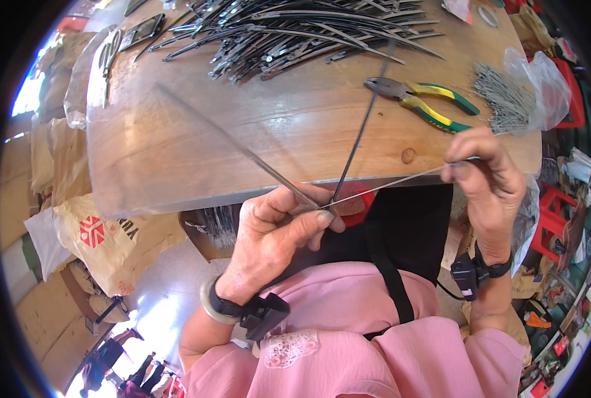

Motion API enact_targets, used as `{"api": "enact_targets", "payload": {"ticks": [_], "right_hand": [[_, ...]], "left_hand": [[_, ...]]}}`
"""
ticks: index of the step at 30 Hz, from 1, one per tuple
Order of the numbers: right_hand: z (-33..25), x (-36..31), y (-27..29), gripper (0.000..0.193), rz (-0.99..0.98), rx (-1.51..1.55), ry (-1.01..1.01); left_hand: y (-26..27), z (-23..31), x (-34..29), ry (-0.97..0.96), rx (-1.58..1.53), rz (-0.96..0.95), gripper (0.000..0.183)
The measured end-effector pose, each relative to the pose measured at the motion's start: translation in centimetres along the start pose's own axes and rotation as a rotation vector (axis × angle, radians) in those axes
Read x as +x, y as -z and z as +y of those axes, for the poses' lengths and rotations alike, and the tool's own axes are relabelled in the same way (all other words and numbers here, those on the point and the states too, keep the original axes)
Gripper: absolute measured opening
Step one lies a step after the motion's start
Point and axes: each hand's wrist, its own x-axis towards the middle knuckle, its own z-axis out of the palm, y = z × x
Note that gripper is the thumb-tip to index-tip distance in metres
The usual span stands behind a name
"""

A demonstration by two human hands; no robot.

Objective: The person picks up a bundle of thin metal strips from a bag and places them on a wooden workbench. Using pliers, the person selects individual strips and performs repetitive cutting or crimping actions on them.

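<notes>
Just off the table's near edge, my left hand [279, 225] pinches the crossing point of two dark, slender metal strips, thumb over fingers. One strip [239, 149] slants up and leftward, slightly blurred. The other strip [356, 139] rises steeply toward the far side of the table. From that same pinch a thin, taut wire [391, 181] runs to my right hand [484, 182], raised at the table's right front. Its thumb and fingertips are closed on the wire's end. How the strips join is hidden under my left thumb.
A heap of dark metal strips [302, 36] covers the table's far side. Combination pliers [428, 103] with green-yellow handles lie right of centre, beside a bundle of thin wires [504, 96] and a transparent bag [547, 89]. Scissors [110, 56] rest at far left. Red stools [550, 222] stand right.
</notes>
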Motion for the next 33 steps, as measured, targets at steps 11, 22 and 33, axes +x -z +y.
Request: {"api": "enact_targets", "payload": {"ticks": [11, 22, 33], "right_hand": [[-1.1, 3.2, -2.2, 0.018, -0.398, -0.537, 0.32], [-1.2, 2.6, -3.1, 0.016, -0.453, -0.562, 0.32], [-0.3, 3.9, -0.9, 0.038, -0.212, -0.719, 0.345]], "left_hand": [[1.2, 0.6, 1.0, 0.324, 0.112, -0.242, 0.012], [3.2, 2.1, 1.6, 0.095, 0.049, -0.221, 0.027], [-0.4, -0.9, 2.1, 0.465, -0.466, -0.128, 0.017]]}}
